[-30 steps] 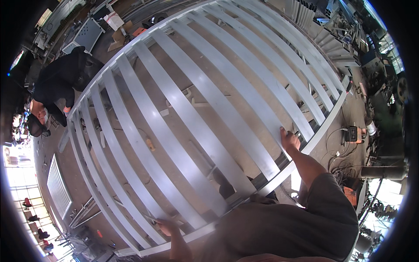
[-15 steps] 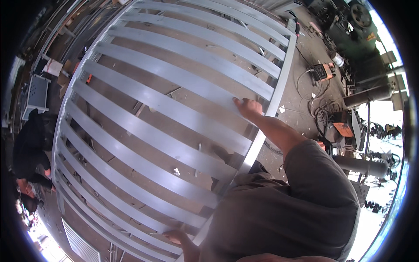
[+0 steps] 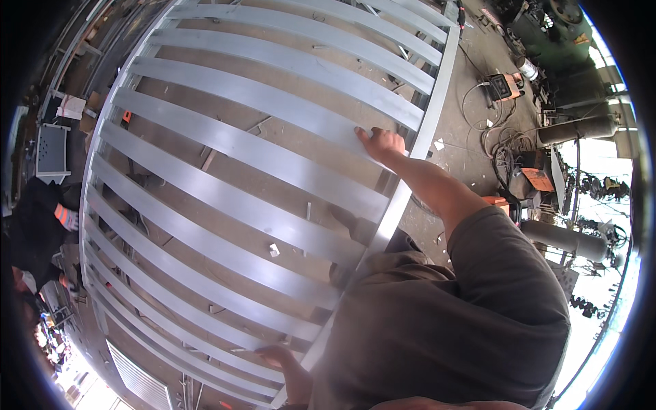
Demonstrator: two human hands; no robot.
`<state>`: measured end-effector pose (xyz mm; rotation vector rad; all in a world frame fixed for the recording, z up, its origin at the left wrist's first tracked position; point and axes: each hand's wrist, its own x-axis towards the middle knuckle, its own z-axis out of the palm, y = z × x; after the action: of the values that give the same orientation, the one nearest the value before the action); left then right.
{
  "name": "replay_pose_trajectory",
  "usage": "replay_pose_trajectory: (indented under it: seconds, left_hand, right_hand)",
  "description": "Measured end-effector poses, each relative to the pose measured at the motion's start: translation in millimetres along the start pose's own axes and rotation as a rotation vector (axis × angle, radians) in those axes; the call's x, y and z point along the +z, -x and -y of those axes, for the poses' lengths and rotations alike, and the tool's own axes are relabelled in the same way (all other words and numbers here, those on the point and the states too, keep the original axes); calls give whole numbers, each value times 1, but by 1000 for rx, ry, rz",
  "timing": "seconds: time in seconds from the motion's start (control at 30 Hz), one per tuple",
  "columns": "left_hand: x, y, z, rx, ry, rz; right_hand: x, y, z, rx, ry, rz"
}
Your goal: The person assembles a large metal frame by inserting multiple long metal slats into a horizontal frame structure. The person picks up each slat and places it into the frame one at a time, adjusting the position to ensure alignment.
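A large silver metal panel of several parallel slats fills the middle of the head view, raised over the floor. Its near rail runs up against my dark shirt. My right hand is closed round one slat just inside that rail, its thumb along the slat's edge. Lower down, my left hand grips another slat close to the same rail; its fingers are partly hidden by the slat. Beyond the far rail, at the left, another person in dark clothes bends beside the panel, a striped glove showing.
Cables and an orange-and-black machine lie on the floor at the right, with gas cylinders behind. Scraps dot the floor beneath the slats. A smaller slatted panel lies at the lower left; racks with long stock stand at the upper left.
The panel has shifted slightly up and left in the view, my hands staying on its slats. The other person has changed posture, and an orange-and-grey glove now shows.
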<state>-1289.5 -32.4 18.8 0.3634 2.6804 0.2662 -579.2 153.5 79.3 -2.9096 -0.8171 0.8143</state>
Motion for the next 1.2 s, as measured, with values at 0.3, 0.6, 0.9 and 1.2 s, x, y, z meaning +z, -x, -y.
replay_pose_trajectory:
  seconds: [0.3, 0.6, 0.9, 1.2]
  left_hand:
    - [13, -49, 41, 269, -746, 70]
    - [-11, -29, 19, -170, 505, 171]
    - [-15, -30, 16, -155, 454, 97]
    - [-20, -16, 1, -165, 382, 103]
  right_hand:
    - [8, -11, -4, 52, -15, 30]
    - [22, -65, -29, -138, -273, 283]
    - [12, -51, -17, -103, -128, 175]
    - [21, -55, -23, -112, -151, 119]
